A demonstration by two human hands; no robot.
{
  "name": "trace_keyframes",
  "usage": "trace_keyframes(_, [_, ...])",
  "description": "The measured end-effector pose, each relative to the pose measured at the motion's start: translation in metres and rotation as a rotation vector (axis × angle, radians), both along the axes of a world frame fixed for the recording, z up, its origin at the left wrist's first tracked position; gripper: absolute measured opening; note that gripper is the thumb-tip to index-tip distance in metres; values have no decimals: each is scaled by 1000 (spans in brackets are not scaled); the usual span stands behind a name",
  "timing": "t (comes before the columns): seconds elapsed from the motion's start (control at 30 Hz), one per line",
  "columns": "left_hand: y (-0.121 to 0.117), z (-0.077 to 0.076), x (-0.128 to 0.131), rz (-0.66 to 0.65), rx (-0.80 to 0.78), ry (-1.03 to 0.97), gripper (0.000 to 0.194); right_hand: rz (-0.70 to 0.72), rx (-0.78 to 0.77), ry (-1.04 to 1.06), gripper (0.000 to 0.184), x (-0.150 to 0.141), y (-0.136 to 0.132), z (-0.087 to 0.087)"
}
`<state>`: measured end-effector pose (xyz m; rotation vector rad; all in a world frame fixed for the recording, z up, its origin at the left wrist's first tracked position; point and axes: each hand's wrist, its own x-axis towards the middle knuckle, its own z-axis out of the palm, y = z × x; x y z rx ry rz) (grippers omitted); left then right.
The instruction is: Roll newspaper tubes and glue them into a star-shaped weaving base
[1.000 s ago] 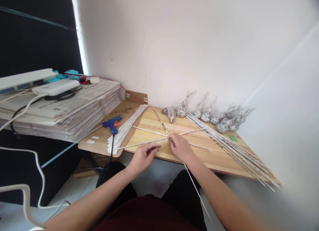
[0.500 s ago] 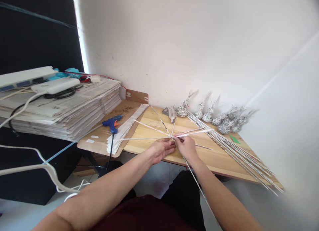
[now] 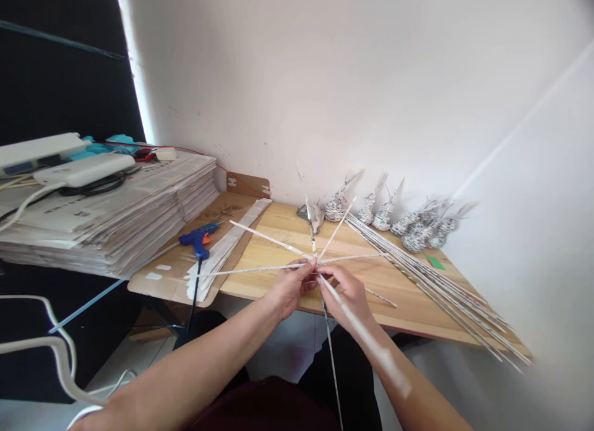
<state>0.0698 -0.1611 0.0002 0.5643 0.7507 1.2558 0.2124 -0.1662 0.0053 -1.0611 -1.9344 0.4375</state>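
Several thin rolled newspaper sticks (image 3: 260,237) cross at one centre and fan out like spokes, just above the table's front part. My left hand (image 3: 297,283) pinches that crossing from the left, thumb on top. From the other side, my right hand (image 3: 346,290) has its fingers closed at the same centre. One paper stick (image 3: 357,326) runs from there back over my right hand and forearm, blurred at its near end. Another stick (image 3: 331,363) hangs down between my arms. My fingers partly hide the joint itself.
A blue glue gun (image 3: 197,238) lies on cardboard at the left, beside flat paper strips (image 3: 223,251). Stacked newspapers (image 3: 153,214) carry a white power bank (image 3: 86,169). Woven paper pieces (image 3: 383,215) stand along the wall. Loose paper sticks (image 3: 445,288) lie across the wooden table (image 3: 273,223) at the right.
The spokes have turned and lifted slightly. My left hand has gone from loosely spread beside the centre to pinching it. One stick now lies back over my right forearm.
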Motion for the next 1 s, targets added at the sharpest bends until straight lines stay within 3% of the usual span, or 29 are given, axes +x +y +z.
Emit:
trace_keyframes(0.13, [3, 2, -1, 44, 70, -10, 31, 142, 160, -68, 32, -7, -12, 5])
trace_keyframes(0.23, [16, 9, -9, 67, 106, 54, 32, 167, 246, -51, 36, -8, -11, 17])
trace_keyframes(0.43, [32, 23, -24, 63, 318, 304, 33, -64, 373, -65, 25, 0, 8, 50])
trace_keyframes(0.53, [34, 24, -26, 98, 354, 388, 32, -123, 411, -98, 24, 1, 12, 57])
trace_keyframes(0.67, [40, 26, -28, 120, 293, 317, 33, -150, 502, -72, 23, 3, 10, 51])
trace_keyframes(0.77, [47, 29, -32, 127, 283, 195, 36, -97, 428, -122, 15, 10, 15, 41])
trace_keyframes(0.83, [52, 31, -35, 128, 283, 164, 36, -133, 415, -163, 14, 16, 21, 36])
trace_keyframes(0.93, [58, 32, -37, 122, 268, 142, 33, -254, 553, -199, 23, 21, 25, 32])
trace_keyframes(1.0, [63, 33, -37, 125, 263, 123, 32, -232, 651, -201, 30, 21, 25, 29])
